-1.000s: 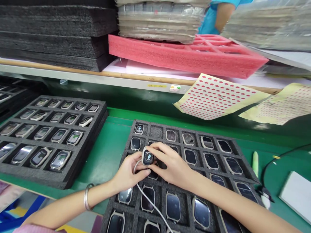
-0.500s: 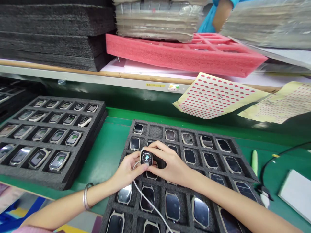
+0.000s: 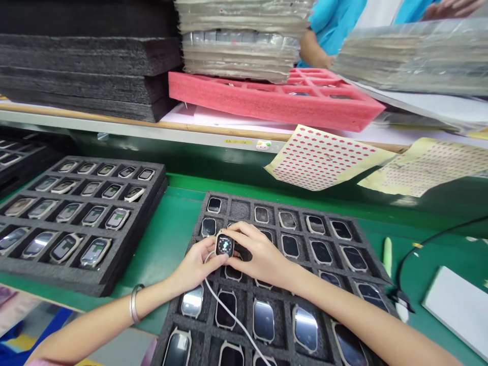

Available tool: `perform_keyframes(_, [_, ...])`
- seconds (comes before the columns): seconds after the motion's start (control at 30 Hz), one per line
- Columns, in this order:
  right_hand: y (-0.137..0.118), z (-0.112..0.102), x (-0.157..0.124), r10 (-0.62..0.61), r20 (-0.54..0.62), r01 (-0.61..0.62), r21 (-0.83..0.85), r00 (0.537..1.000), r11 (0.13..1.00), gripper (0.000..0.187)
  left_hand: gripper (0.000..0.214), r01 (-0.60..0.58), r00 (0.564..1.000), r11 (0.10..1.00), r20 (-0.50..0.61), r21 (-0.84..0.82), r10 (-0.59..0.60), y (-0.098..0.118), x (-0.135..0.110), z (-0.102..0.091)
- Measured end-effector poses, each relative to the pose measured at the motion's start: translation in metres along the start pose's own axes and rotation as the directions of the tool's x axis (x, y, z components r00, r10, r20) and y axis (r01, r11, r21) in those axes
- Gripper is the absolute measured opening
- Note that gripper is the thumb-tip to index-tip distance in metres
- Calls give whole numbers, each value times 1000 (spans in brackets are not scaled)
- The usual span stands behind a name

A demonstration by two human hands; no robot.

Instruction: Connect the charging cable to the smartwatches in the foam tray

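A smartwatch case without a strap (image 3: pixel 224 245), its screen lit with a dial and a bluish-green shape, is held between both hands above a black foam tray (image 3: pixel 240 209). My left hand (image 3: pixel 201 260) grips its left and lower edge, thumb at the front. A white cable (image 3: pixel 232 315) runs from behind that hand down across the tray; its end is hidden. With fingers at the top and right edges, my right hand (image 3: pixel 260 254) also grips the watch. Around them, dark-screened watches such as this one (image 3: pixel 263 321) lie in the tray's compartments.
Another foam tray of watches (image 3: pixel 110 264) lies at left. Black foam stacks (image 3: pixel 91 76) and a pink foam tray (image 3: pixel 267 101) sit on the shelf. Sticker sheets (image 3: pixel 324 157) hang from its edge. A black cable (image 3: pixel 404 264) and white box (image 3: pixel 459 305) are right. A co-worker's arm (image 3: pixel 314 48) shows behind.
The view has shifted slightly, so most things sit a little further left. Both hands keep hold of the watch. More of the co-worker in blue shows behind the shelf.
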State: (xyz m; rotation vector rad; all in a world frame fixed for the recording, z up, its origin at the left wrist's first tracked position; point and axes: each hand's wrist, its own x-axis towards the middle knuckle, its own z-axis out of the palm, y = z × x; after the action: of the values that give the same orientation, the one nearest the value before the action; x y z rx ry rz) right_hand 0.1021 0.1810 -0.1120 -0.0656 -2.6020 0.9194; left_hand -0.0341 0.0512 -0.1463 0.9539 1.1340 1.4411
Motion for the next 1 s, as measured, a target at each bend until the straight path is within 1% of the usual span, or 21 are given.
perform_keyframes(0.13, [2,-2,1,21,17,-21,-11,1000,1000,40,23,6,1000,1000,16,11,-6,0,0,1])
perform_keyframes(0.3, [4,-5,3,53,30,-56,97,998,994,42,35,78,996,995,49,-59,-75,4,0,3])
perform_keyframes(0.43, [6,-10,6,88,51,-95,166,995,981,40,36,84,995,993,67,-83,-79,5,0,4])
perform_keyframes(0.6, [5,-16,8,110,72,-123,214,991,969,37,30,115,993,987,41,-110,-112,2,0,5])
perform_keyframes(0.8, [4,-20,8,101,118,-125,216,988,968,34,28,191,981,980,-25,-50,-192,3,-3,7])
perform_keyframes(1.0, [-1,-22,10,123,112,-148,250,986,957,32,29,181,983,982,-33,-46,-182,5,-4,7])
